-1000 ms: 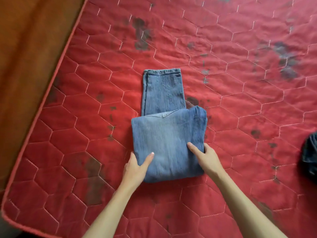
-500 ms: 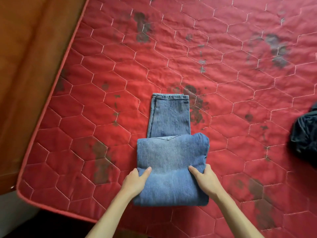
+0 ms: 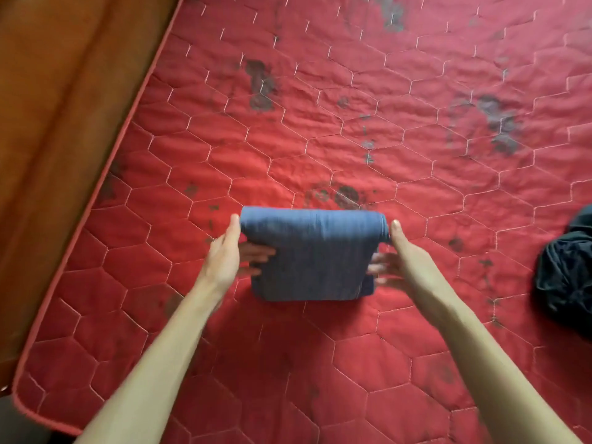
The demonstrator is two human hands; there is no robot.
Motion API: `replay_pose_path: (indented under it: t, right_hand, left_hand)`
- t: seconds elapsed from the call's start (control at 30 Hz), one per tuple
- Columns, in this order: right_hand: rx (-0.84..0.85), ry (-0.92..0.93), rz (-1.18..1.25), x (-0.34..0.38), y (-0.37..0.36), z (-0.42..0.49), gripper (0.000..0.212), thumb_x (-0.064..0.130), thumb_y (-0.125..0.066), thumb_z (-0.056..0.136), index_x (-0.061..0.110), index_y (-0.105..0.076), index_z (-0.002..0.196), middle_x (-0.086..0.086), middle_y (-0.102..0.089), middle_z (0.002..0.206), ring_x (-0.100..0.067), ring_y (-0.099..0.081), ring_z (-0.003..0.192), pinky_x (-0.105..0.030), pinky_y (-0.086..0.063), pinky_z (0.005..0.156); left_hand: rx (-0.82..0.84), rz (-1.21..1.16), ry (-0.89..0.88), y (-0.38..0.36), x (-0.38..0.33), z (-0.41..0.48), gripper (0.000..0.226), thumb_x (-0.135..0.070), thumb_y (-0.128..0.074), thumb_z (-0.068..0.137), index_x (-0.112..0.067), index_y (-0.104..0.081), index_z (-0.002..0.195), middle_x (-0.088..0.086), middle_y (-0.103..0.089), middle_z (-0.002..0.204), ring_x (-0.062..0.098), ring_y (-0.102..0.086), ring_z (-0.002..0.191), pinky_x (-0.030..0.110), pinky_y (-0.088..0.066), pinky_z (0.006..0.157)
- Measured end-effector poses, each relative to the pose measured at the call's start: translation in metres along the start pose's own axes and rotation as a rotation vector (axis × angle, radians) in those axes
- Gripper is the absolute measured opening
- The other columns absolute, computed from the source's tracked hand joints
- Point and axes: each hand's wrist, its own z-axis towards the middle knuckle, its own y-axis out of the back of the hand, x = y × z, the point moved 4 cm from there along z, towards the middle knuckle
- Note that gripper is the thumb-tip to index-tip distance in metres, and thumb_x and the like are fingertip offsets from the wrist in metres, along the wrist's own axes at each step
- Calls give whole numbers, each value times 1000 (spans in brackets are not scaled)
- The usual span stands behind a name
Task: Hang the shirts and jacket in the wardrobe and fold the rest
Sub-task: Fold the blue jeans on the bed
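A: Nearest to us, what are the hands doing?

B: Both forearms reach in bare. The left hand (image 3: pixel 226 254) and the right hand (image 3: pixel 398 257) each clasp one side of the folded jeans (image 3: pixel 312 254), thumbs up along the side edges and fingers tucked beneath, partly curled round the bundle rather than closed tight. It looks lifted a little off the mattress (image 3: pixel 320 363), though blur keeps me from being sure

A: So how far along would you say the job is?

B: This one piece looks finished: the jeans are a compact block, with a rounded fold along the far edge and no loose leg showing. What's left, I'd judge, is setting it aside. A crumpled dark garment (image 3: pixel 567 267) lies at the right edge, well apart and unfolded, so at least that remains. No wardrobe, shirts or jacket are in view, so I can't tell about the hanging

A: And the materials?

B: The denim is mid-blue, thick, with a fine vertical grain, stiff enough to hold a squarish shape. The mattress is red, quilted in hexagons with pale stitching, corded along its edge, and marked with dark blotchy stains further off. Beyond its left edge runs a smooth brown wooden bed frame (image 3: pixel 64 123)
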Motion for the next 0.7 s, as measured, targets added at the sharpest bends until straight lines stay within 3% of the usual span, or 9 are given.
replay_pose_path:
  t: [0.07,0.13,0.2,0.27,0.33,0.4,0.47,0.57,0.7]
  right_hand:
    - [-24,46,-9,3,-10,26,49,55,-41,100,15,-68,107,-7,-73,95,-20,-69,82,-33,-54,70]
    - [-15,93,-151,-4,-22,48,44,52,-50,96,14,-71,105,-4,-73,96,-19,-67,86,-33,-51,75]
    - [-45,182,-463,-13,-35,61,32,36,-58,89,15,-72,108,-5,-73,102,-18,-64,95,-33,-47,84]
    - [-191,333,-703,-21,-47,64,34,16,-58,85,11,-66,118,-12,-65,114,-29,-58,109,-37,-43,94]
    - [-364,569,-856,-20,-61,61,47,9,-54,79,7,-59,125,-18,-55,128,-37,-50,118,-43,-38,101]
    - [-370,731,-988,-26,-78,74,57,11,-47,78,4,-54,134,-20,-46,146,-37,-41,135,-41,-29,110]
    - [-257,779,-1121,-40,-91,92,58,17,-43,88,4,-45,145,-16,-32,158,-31,-29,147,-42,-19,117]
    - [-178,786,-1203,-60,-91,113,60,30,-36,99,11,-27,155,-7,-14,165,-23,-9,153,-45,-10,122]
    - [-193,760,-1145,-64,-82,117,68,44,-38,100,13,-19,158,-3,-6,167,-16,-1,154,-48,-7,124]
  left_hand:
    - [8,63,-100,-14,-4,31,47,-50,-33,105,-17,-58,125,3,-77,95,24,-70,100,38,-55,80]
    - [43,289,-214,-31,0,54,49,-48,-43,102,-21,-49,142,-11,-71,114,16,-62,114,35,-46,101]
    - [37,621,-383,-51,11,65,55,-39,-49,101,-19,-39,151,-3,-59,138,18,-50,130,29,-32,111]
    - [0,998,-627,-72,24,69,59,-41,-43,99,-18,-37,153,9,-39,156,29,-35,144,41,-27,117]
    - [4,1194,-711,-91,41,78,62,-45,-34,96,-21,-35,153,12,-27,162,33,-26,148,53,-26,118]
    - [1,1259,-721,-104,54,87,62,-43,-29,97,-21,-31,155,12,-21,164,32,-22,150,58,-25,117]
    - [-46,1295,-747,-109,65,95,61,-41,-28,100,-23,-25,157,11,-14,166,30,-16,152,58,-21,118]
    - [-88,1311,-774,-110,74,101,61,-40,-30,100,-23,-20,158,9,-8,167,27,-7,154,56,-14,120]
    - [-95,1300,-791,-110,73,104,62,-41,-31,100,-25,-20,158,7,-7,167,26,-6,154,55,-11,121]
